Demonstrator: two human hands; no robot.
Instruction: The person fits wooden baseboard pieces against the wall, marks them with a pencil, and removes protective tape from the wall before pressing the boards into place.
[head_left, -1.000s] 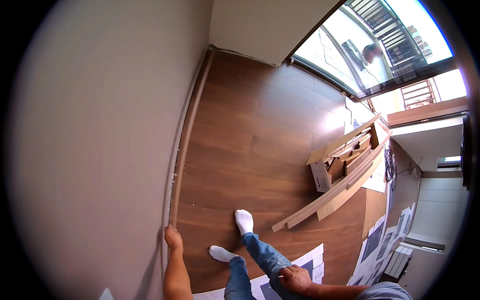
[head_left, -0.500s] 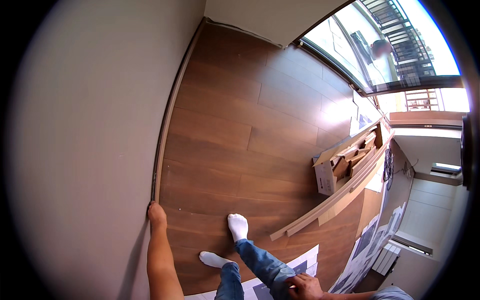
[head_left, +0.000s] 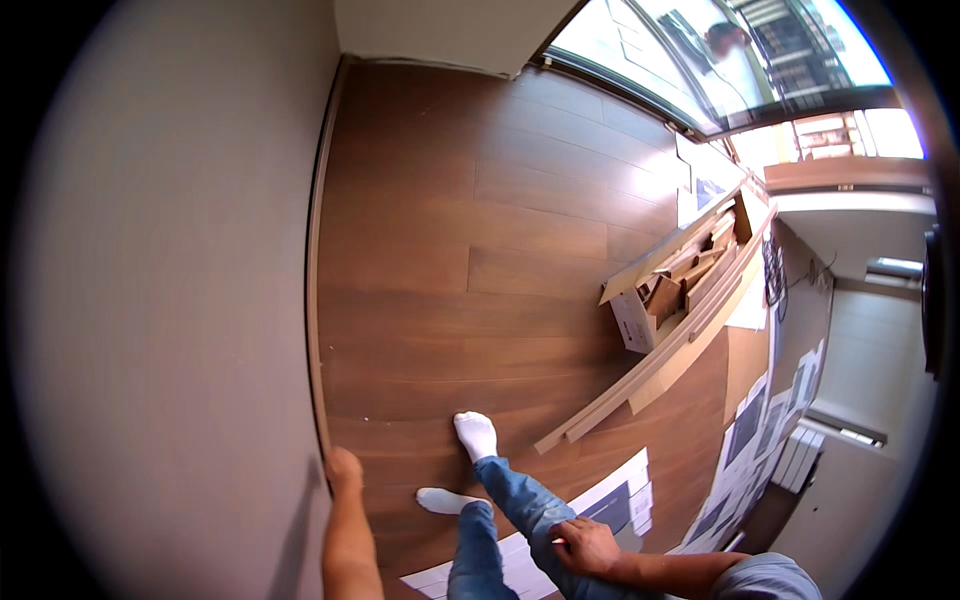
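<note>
A long, thin, brown wood-like strip point(head_left: 312, 260) lies at the foot of the flat grey wall point(head_left: 180, 250) — left of the brown plank floor point(head_left: 420, 330). The bare left hand point(head_left: 343, 468) is at the strip's near end. The bare right hand point(head_left: 587, 547) is on the blue denim right leg point(head_left: 515, 487). Over to the right, a long, open cardboard box point(head_left: 633, 324) has brown wood-like pieces point(head_left: 663, 298) in it — and long, tan wood-like boards point(head_left: 615, 399) lie along its right side. Flat white paper sheets point(head_left: 615, 508) lie under that leg.

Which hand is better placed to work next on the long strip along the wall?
Left, probably: the left hand is at the visible near end of the strip; the right hand rests on the jeans, farther away.
</note>
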